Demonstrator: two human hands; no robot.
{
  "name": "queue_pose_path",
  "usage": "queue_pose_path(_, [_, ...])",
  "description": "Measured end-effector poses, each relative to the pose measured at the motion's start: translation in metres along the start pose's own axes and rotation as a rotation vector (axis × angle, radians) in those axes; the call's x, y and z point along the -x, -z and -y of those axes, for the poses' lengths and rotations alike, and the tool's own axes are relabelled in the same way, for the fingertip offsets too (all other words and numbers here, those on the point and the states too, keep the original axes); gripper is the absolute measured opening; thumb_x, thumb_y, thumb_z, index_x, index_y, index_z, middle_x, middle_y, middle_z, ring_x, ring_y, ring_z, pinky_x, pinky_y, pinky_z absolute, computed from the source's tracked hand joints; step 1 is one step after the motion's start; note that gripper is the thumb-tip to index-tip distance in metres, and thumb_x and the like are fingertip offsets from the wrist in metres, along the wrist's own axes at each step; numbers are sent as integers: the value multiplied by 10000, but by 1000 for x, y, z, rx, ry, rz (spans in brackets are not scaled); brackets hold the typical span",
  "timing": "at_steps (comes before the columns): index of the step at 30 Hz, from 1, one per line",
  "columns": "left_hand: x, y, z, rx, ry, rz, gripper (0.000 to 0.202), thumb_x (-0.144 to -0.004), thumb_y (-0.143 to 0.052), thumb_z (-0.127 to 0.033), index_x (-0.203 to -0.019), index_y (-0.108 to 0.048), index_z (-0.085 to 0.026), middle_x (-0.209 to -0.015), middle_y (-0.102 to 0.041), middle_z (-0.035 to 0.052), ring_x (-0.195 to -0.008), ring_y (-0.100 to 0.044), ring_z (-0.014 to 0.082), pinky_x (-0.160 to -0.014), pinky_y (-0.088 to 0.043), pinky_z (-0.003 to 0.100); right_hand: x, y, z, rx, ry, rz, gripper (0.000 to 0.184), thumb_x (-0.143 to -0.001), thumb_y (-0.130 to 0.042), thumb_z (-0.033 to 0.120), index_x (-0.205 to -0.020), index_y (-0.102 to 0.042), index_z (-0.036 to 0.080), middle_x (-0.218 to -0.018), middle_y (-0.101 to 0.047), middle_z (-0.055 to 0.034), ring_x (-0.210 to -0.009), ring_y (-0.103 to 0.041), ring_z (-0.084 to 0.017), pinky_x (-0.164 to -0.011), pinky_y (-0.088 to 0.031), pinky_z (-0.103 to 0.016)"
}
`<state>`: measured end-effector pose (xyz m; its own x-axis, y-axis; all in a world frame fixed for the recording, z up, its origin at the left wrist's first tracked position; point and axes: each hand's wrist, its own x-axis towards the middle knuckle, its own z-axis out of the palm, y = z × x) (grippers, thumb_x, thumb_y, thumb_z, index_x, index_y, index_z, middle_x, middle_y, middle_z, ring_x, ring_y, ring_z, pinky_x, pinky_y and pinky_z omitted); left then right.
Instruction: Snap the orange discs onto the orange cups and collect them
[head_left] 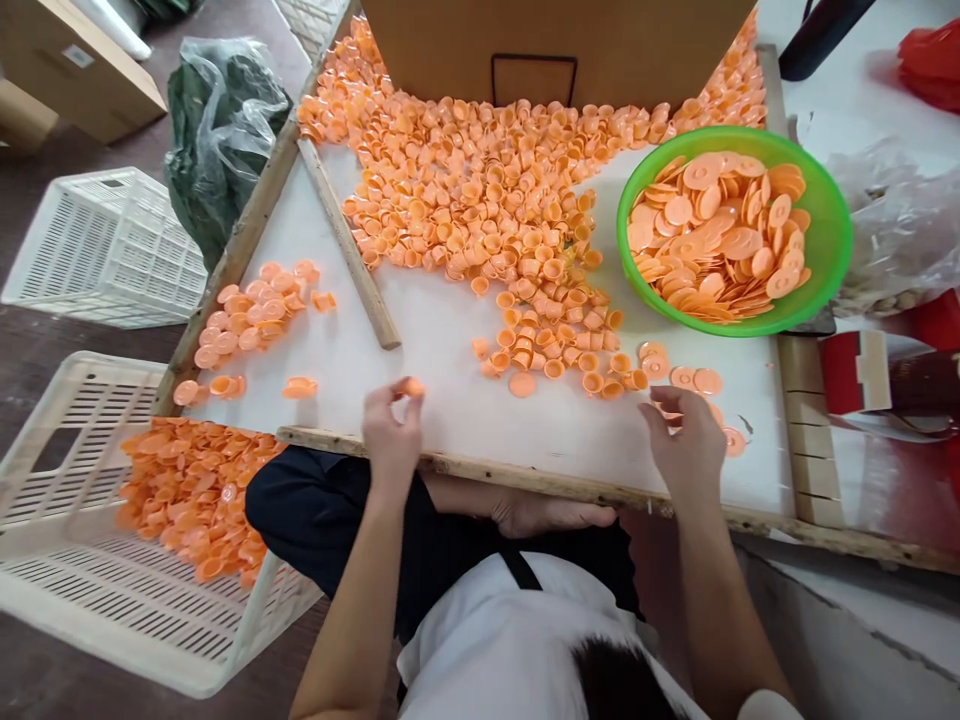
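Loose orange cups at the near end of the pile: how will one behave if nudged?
The orange cups look apt to roll: they're round, and several lie on their sides. Probably light, since they're small and hollow with thin-looking rims. One may slide easily too, as both cup and white tabletop look smooth.

1. Pale orange cups (487, 190) blaze across a white tabletop (442, 320) edged in brown wood.
2. Flat discs (720, 240) in matching orange, some marked with a ring pattern, fill a bright green basin (834, 230).
3. Deeper orange pieces (199, 490) glow in a white crate (135, 600) patterned with rows of slots; a second white crate (112, 245) shows similar openwork.
4. A plain brown cardboard box (645, 50) bears a black rectangular outline.
5. A white shirt (510, 640) meets dark navy trousers (322, 520), as a red bag (934, 65) brightens the far right.
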<state>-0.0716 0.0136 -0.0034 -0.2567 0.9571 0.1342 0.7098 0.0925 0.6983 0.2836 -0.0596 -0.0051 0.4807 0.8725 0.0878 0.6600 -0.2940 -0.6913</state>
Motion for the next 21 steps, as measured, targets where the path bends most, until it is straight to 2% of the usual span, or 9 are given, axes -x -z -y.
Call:
queue_pose_path(3, [-28,21,30,-241,5,-157,406,-776,-670,-260,-1154,-602,-131,-1153,-591,140,-1143,-527,290,-1045,-380,474,-10,6,-28,252,46,-27,281,-821,-593,358,-1042,-637,190,-1018,-670,-126,-905,-542,-291,-803,-414,-447])
queue_pose_path(6, [-31,25,26,-283,-72,-209,441,-787,-670,-258,-1199,-570,-138,-1222,-573,147,-1222,-475,306,-1095,-315,506,-12,3,-39,332,95,-27,261,-819,-577,329,-1023,-656,186,-985,-680,-130,-876,-524,-292,-797,-390,-437])
queue_pose_path(8, [-21,15,9,-201,-158,-114,316,-843,-617,-258,-1144,-601,-166,-1159,-608,119,-1155,-516,279,-1054,-366,478,-12,1,-39,335,117,-49,245,-834,-544,305,-1003,-673,185,-950,-687,-124,-842,-526,-280,-784,-393,-420])
queue_pose_path(10, [-8,-4,-12,-85,-250,29,225,-876,-581,-251,-1086,-631,-190,-1093,-629,100,-1085,-543,255,-987,-426,434,-11,2,-38,329,138,-89,247,-851,-516,285,-994,-688,182,-922,-695,-117,-816,-536,-269,-782,-402,-411])
queue_pose_path(13, [5,-37,-39,34,-321,178,259,-876,-591,-254,-1129,-626,-212,-1100,-615,102,-1069,-544,250,-913,-470,406,-11,9,-34,294,143,-180,255,-880,-493,291,-955,-707,173,-875,-697,-114,-784,-552,-254,-769,-419,-402])
queue_pose_path(15, [4,-54,-49,49,-290,213,327,-843,-642,-277,-1161,-610,-205,-1119,-602,116,-1062,-544,265,-879,-482,415,-11,15,-29,244,105,-238,263,-890,-500,324,-933,-711,174,-854,-690,-108,-751,-555,-238,-713,-432,-379])
queue_pose_path(17, [-1,-64,-53,34,-238,228,335,-795,-695,-278,-1110,-623,-190,-1092,-610,121,-1035,-550,278,-867,-481,432,-10,18,-20,140,60,-257,263,-887,-524,362,-936,-706,179,-871,-687,-98,-713,-562,-212,-649,-445,-347])
queue_pose_path(19, [-5,-67,-53,47,-193,241,261,-768,-712,-254,-1008,-637,-182,-1032,-632,107,-992,-565,268,-864,-478,430,-6,17,-9,-6,31,-230,252,-873,-558,385,-934,-698,184,-893,-687,-86,-703,-583,-192,-633,-471,-330])
queue_pose_path(21, [-5,-62,-52,141,-132,265,211,-766,-708,-254,-947,-626,-181,-970,-644,79,-921,-588,229,-841,-486,397,0,11,6,-173,3,-156,227,-856,-595,387,-923,-689,191,-904,-691,-74,-740,-614,-189,-685,-504,-338])
